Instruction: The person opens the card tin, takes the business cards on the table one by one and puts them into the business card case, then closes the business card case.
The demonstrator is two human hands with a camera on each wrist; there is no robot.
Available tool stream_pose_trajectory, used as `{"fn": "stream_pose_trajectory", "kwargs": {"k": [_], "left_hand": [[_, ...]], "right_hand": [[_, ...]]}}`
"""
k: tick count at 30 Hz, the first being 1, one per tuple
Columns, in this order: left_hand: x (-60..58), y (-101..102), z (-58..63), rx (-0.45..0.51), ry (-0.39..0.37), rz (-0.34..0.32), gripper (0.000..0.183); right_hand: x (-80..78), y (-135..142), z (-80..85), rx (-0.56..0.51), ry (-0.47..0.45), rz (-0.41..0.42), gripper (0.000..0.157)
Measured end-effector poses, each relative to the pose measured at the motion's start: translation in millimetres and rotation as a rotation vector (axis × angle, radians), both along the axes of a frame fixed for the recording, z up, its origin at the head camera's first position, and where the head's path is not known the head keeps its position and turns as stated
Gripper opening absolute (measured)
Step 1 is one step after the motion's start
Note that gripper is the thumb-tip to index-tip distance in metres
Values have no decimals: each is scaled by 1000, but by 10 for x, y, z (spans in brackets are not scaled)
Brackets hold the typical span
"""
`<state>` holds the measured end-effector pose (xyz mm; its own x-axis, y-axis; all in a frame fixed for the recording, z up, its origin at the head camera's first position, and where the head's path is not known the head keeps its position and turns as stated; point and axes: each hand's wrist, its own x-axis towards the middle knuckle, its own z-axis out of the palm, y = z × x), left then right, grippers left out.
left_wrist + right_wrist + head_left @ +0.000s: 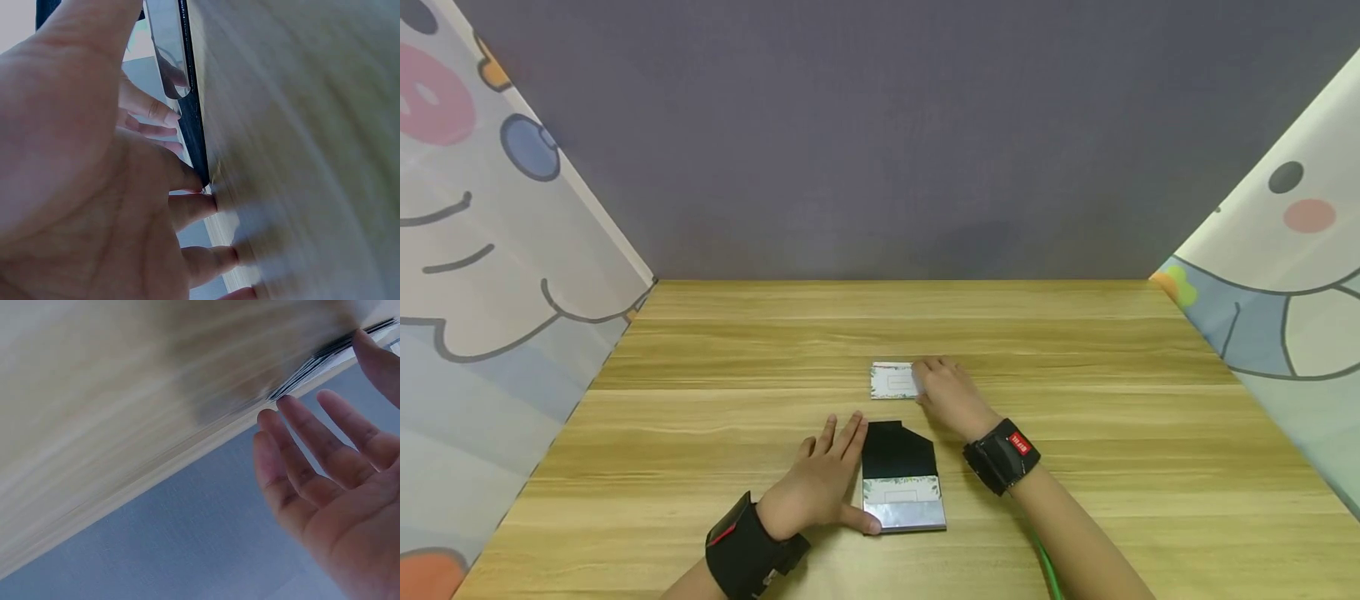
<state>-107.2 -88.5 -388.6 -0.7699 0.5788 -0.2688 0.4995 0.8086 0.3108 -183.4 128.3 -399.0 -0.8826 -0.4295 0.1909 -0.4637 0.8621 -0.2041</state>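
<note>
A business card holder (898, 454) lies on the table with its black flap folded back, away from the person. A white leaf-printed card (900, 489) shows above its shiny metal front pocket. My left hand (820, 483) rests along the holder's left side, fingers spread and straight, thumb touching its lower left corner. Farther back lies a small stack of white leaf-printed cards (893, 381). At the stack's right end, my right hand (951, 396) pinches it between the thumb and the fingers. In the right wrist view the stacked edges (312, 365) look slightly fanned.
The wood-grain table (737, 358) ends at a grey upright panel (895, 150) at the back. Cartoon-printed sheets (497, 292) stand on both sides. Each wrist wears a black strap (1000, 456), and a green cable (1047, 567) runs beside the right forearm.
</note>
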Motion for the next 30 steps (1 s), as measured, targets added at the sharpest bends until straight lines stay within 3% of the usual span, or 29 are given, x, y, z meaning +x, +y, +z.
{"fn": "stream_pose_trajectory", "kwargs": {"k": [18, 24, 30], "left_hand": [[-3, 0, -1, -11, 6, 4, 125], [-2, -3, 4, -16, 11, 3, 124], [5, -3, 17, -15, 6, 3, 125]], "right_hand": [[0, 15, -32, -30, -25, -38, 47], [-3, 7, -7, -87, -7, -57, 57], [-10, 7, 4, -108, 22, -65, 56]]}}
